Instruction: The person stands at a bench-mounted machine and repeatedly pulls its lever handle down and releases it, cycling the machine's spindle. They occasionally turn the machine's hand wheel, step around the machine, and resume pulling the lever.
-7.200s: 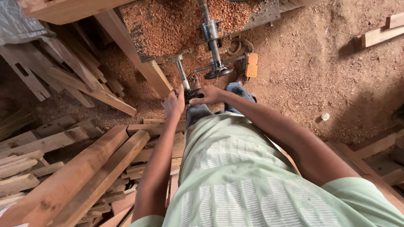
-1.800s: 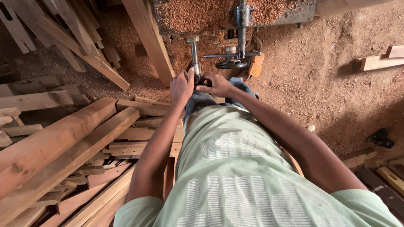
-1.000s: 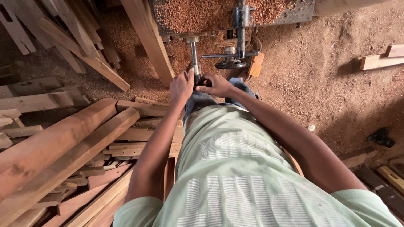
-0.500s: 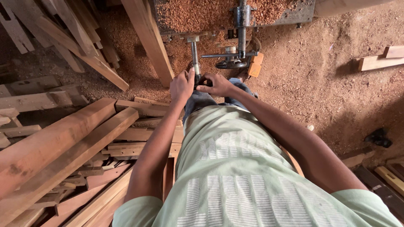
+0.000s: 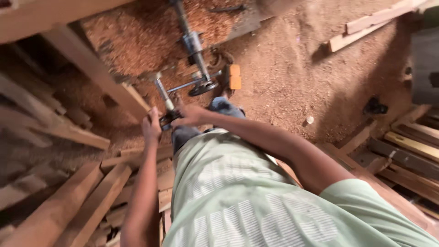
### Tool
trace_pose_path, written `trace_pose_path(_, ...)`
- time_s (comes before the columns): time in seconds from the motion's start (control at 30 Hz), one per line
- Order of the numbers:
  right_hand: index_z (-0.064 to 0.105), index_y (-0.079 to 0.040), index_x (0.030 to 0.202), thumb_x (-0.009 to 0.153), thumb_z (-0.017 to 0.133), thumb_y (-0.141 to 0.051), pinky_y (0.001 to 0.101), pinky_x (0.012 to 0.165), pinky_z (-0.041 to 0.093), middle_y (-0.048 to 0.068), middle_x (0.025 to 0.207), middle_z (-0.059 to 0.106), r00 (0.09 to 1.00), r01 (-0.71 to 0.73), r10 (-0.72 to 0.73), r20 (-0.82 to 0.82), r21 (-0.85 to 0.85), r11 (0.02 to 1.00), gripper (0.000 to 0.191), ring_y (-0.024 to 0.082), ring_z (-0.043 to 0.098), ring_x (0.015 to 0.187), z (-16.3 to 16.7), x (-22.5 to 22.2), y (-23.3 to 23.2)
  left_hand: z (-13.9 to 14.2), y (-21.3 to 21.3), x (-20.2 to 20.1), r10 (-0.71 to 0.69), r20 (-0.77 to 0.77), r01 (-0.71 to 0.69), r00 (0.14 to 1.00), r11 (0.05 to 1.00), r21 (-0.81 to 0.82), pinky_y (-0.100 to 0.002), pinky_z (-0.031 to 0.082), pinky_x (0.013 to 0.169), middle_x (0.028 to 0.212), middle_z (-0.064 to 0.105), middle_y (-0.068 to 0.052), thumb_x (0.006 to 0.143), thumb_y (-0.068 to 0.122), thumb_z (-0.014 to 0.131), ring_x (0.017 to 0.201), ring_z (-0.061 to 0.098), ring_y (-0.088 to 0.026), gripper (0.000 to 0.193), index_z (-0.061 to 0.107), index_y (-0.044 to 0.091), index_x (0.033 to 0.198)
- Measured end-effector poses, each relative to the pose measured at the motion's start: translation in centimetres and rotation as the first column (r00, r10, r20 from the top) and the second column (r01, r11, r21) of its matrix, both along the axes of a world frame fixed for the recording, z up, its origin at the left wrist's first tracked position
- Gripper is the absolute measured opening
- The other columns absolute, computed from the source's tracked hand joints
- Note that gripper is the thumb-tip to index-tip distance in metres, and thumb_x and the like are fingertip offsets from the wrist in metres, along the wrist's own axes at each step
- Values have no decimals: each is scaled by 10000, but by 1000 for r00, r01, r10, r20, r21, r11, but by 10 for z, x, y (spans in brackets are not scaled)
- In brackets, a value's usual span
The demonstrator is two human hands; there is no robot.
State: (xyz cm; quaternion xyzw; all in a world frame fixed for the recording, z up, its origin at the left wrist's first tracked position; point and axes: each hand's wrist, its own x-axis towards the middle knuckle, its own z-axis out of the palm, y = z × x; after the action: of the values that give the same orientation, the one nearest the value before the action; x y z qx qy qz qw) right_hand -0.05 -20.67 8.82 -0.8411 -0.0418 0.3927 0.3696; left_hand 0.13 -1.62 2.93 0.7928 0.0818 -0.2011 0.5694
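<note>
Down Low, Both Hands on a Small Dark Part by a Metal Rod

Below the head camera, the left hand [image 5: 151, 128] and the right hand [image 5: 190, 115] meet in front of the person's light green shirt [image 5: 228, 192]. Between them sits a small dark part [image 5: 167, 120] at the lower end of a thin metal rod [image 5: 163, 93]. The left hand's grip is clenched around that part from the left side; the right hand's fingers touch it from the right, though blur hides whether they close fully on it.

Just beyond the hands, a thicker metal shaft [image 5: 192, 45] runs down to a round dark handwheel [image 5: 203, 87], with an orange-yellow block [image 5: 234, 76] beside it. Reddish sawdust [image 5: 137, 32] lies heaped around the shaft and spreads over the floor [image 5: 292, 77].

A slanted wooden beam [image 5: 96, 73] crosses close to the left hand. Long planks [image 5: 68, 206] are stacked at lower left, tight against the left forearm. More timber [image 5: 407, 151] is piled at right, well apart from the hands. A loose batten [image 5: 366, 27] lies on the floor at upper right, and a small white disc [image 5: 310, 120] rests near the right forearm.
</note>
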Motion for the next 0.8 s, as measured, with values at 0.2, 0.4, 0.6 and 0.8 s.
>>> trace_pose_path(0.2, 144, -20, 1599, 838, 610, -797, 680, 1067, 376, 340, 1656, 48, 992, -47, 22, -122, -207, 977, 1183, 503, 379, 1435, 13, 0, 18, 0, -5, -2, 44, -64, -40, 997, 997, 62, -392, 521, 777, 852, 725, -144, 1039, 492, 532, 827, 681, -253, 548, 736, -6, 942)
trace_pose_path(0.4, -77, 96, 1591, 726, 611, -795, 520, 932, 549, 341, 1188, 672, 988, 68, -86, -125, -140, 988, 1420, 473, 683, 1085, 10, -1, 23, -3, 3, -1, 61, -64, -57, 996, 997, 57, -404, 517, 802, 867, 723, -168, 1023, 522, 533, 853, 683, -282, 572, 709, -16, 941)
trace_pose_path(0.6, 152, 82, 1562, 755, 584, -830, 510, 885, 576, 317, 1059, 715, 993, 14, -32, -114, -156, 988, 1292, 463, 717, 1011, -8, -4, 25, 12, 7, -1, 44, -54, -44, 998, 999, 12, -422, 518, 823, 903, 710, -184, 1031, 514, 509, 872, 688, -307, 558, 694, -11, 994)
trace_pose_path(0.8, 516, 22, 1380, 763, 593, -862, 524, 908, 548, 284, 1086, 711, 999, 17, -25, -48, -162, 987, 1080, 442, 702, 1067, -13, -7, 20, 16, 1, 1, 77, -68, -74, 995, 996, 43, -431, 522, 845, 902, 723, -199, 1017, 483, 543, 892, 703, -352, 520, 707, -8, 979)
